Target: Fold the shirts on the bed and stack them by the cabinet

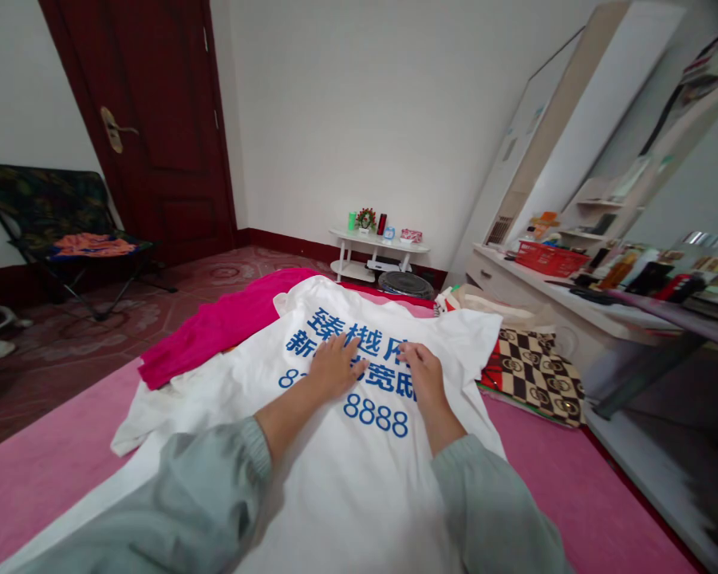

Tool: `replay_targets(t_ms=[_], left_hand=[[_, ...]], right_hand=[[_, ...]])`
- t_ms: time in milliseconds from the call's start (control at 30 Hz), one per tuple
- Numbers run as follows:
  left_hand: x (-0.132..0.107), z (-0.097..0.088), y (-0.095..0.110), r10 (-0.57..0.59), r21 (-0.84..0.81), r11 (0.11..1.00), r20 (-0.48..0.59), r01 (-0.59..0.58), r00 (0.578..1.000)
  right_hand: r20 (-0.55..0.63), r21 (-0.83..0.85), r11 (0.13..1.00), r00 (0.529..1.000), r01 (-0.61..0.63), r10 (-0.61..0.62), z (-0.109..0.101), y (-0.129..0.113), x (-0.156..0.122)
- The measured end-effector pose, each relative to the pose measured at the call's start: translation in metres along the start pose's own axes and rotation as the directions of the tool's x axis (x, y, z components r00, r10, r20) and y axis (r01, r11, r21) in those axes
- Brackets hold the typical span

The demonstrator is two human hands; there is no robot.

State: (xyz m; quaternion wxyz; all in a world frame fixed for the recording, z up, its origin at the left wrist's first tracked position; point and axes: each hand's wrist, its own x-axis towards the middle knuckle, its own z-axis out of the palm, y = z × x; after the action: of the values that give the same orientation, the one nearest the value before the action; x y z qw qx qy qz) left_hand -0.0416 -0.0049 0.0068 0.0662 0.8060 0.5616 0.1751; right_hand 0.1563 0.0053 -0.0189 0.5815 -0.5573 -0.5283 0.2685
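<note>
A white T-shirt (359, 470) with blue printed characters and digits lies spread flat on a pink bed cover (48, 470). My left hand (335, 365) rests palm down on the print, fingers stretched out and apart. Just to its right, my right hand (424, 375) also lies flat on the shirt with fingers extended. Both hands hold nothing. Grey-green sleeves cover my forearms. The hands hide part of the blue lettering.
A magenta garment (215, 327) lies under the shirt's left side. A checkered brown item (535, 371) lies at the bed's right edge. A white dresser with a red basket (550, 259) stands right, a small white shelf (376, 251) at the wall, a folding chair (60, 231) by the red door.
</note>
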Motion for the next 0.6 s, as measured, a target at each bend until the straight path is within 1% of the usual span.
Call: replay_targets(t_ms=[67,167,233,333,400,467,500,533,567,600], left_hand=[[0.003,0.014,-0.005,-0.048,0.048,0.998,-0.015,0.049,0.999],[0.001,0.022,-0.01,-0.042,0.068,0.997,-0.018,0.043,0.999],[0.0,0.022,-0.011,-0.044,0.073,0.996,-0.016,0.045,0.999],[0.0,0.02,-0.01,-0.057,0.084,0.995,-0.025,0.058,0.998],[0.001,0.019,-0.009,-0.067,0.081,0.994,-0.019,0.068,0.998],[0.003,0.019,-0.009,-0.081,0.067,0.994,0.003,0.08,0.997],[0.003,0.019,-0.009,-0.086,0.06,0.995,0.012,0.085,0.996],[0.004,0.019,-0.009,-0.091,0.055,0.994,0.019,0.09,0.996],[0.004,0.019,-0.009,-0.093,0.05,0.995,0.022,0.091,0.995],[0.005,0.019,-0.009,-0.093,0.047,0.995,0.021,0.092,0.995]], right_hand=[[-0.002,0.004,1.0,1.0,-0.002,0.002,0.0,0.0,0.0],[0.03,-0.073,0.997,0.999,0.027,-0.025,0.002,0.002,0.0],[0.078,-0.207,0.976,0.995,0.075,-0.06,0.005,0.004,0.0],[0.184,-0.4,0.901,0.978,0.165,-0.098,0.008,0.005,0.01],[0.205,-0.435,0.879,0.972,0.197,-0.116,0.007,0.004,0.03],[0.157,-0.465,0.852,0.97,0.238,-0.186,0.002,0.001,0.06],[0.12,-0.515,0.812,0.961,0.276,-0.251,-0.001,0.001,0.078],[0.097,-0.591,0.755,0.954,0.284,-0.282,-0.006,0.0,0.097],[0.098,-0.673,0.687,0.953,0.275,-0.286,-0.01,0.001,0.115],[0.125,-0.746,0.612,0.958,0.262,-0.258,-0.015,0.003,0.131]])
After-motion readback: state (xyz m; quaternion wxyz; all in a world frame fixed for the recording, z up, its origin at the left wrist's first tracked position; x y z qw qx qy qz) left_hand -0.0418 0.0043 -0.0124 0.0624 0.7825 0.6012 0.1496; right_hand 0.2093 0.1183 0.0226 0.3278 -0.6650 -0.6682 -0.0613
